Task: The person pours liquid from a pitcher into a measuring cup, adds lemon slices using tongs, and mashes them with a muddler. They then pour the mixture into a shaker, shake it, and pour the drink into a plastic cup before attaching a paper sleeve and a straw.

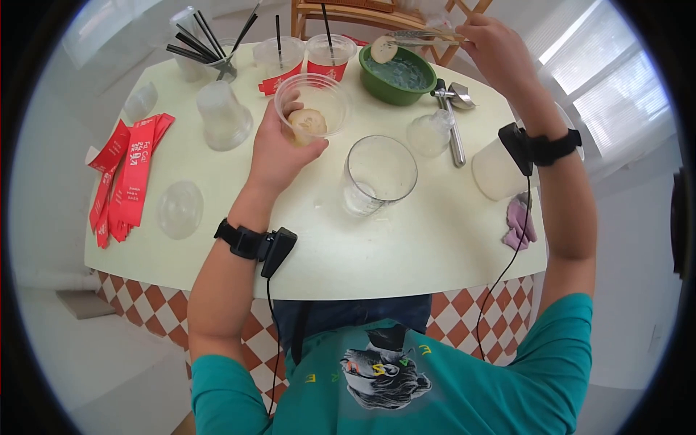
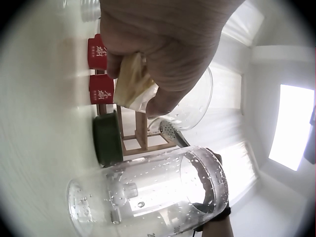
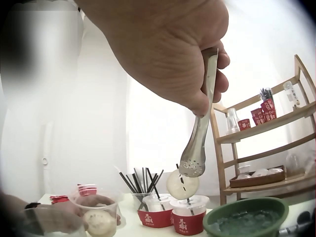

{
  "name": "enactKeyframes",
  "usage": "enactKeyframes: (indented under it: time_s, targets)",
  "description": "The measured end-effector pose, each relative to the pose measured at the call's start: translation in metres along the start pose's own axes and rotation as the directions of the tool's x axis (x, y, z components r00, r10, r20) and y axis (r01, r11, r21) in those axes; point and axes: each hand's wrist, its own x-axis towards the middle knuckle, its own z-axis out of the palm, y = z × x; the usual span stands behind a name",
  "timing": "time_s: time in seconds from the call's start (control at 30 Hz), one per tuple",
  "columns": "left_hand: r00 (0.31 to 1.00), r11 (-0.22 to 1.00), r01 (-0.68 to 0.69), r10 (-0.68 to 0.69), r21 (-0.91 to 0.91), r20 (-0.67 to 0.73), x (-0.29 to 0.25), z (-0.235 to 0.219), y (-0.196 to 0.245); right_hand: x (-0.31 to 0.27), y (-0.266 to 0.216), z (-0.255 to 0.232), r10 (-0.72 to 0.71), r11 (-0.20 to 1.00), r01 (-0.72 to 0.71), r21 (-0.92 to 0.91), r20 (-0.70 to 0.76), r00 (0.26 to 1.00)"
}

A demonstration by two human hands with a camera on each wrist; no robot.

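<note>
My left hand (image 1: 279, 148) grips a clear plastic cup (image 1: 333, 109) with pale round slices (image 1: 308, 122) at its bottom. Up at the right, my right hand (image 1: 495, 54) holds metal tongs (image 1: 428, 35), whose tips pinch another pale round slice (image 1: 383, 49) above the edge of a green bowl (image 1: 395, 93). In the right wrist view the tongs (image 3: 197, 143) point down with the slice (image 3: 182, 184) at their end. The bowl holds a bluish, wet, lumpy content. A tall clear glass (image 1: 380, 170) stands between the left hand and the table's right part.
Two red-sleeved cups with straws (image 1: 326, 69) stand behind the left hand. Further left are a straw holder (image 1: 223, 71), stacked clear cups (image 1: 223, 119) and red sleeves (image 1: 138, 174). At right lie a metal scoop (image 1: 455, 134), a white container (image 1: 496, 170) and a purple cloth (image 1: 520, 221).
</note>
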Motion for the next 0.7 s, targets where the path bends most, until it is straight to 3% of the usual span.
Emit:
enactKeyframes:
  time_s: [0.03, 0.1, 0.2, 0.33, 0.53, 0.6, 0.7]
  targets:
    - [1.000, 1.000, 0.002, -0.002, -0.004, 0.004, 0.000, 0.000, 0.000, 0.002, 0.010, 0.019, 0.002, 1.000, -0.002, -0.002, -0.002, 1.000]
    - [1.000, 1.000, 0.003, -0.003, -0.007, 0.006, 0.000, 0.000, 0.000, 0.007, 0.020, 0.046, 0.190, 0.981, -0.179, -0.072, 0.226, 0.955]
    - [1.000, 0.999, 0.020, -0.020, -0.038, 0.006, -0.001, 0.001, 0.000, 0.008, 0.024, 0.067, 0.251, 0.968, -0.244, -0.064, 0.342, 0.906]
    - [1.000, 0.999, 0.010, -0.010, -0.053, 0.001, -0.002, 0.001, 0.005, 0.005, 0.030, 0.085, 0.252, 0.966, -0.257, -0.040, 0.376, 0.892]
    - [1.000, 1.000, 0.006, -0.006, 0.020, 0.009, -0.003, 0.002, 0.004, -0.001, 0.031, 0.096, 0.252, 0.961, -0.275, 0.034, 0.301, 0.920]
    - [1.000, 1.000, -0.002, 0.002, 0.025, 0.013, -0.003, 0.002, 0.003, 0.008, 0.020, 0.098, 0.351, 0.935, -0.329, -0.130, 0.446, 0.823]
    - [1.000, 0.996, 0.004, -0.005, 0.095, 0.010, -0.004, 0.002, 0.004, 0.014, 0.012, 0.098, 0.353, 0.933, -0.341, -0.113, 0.463, 0.813]
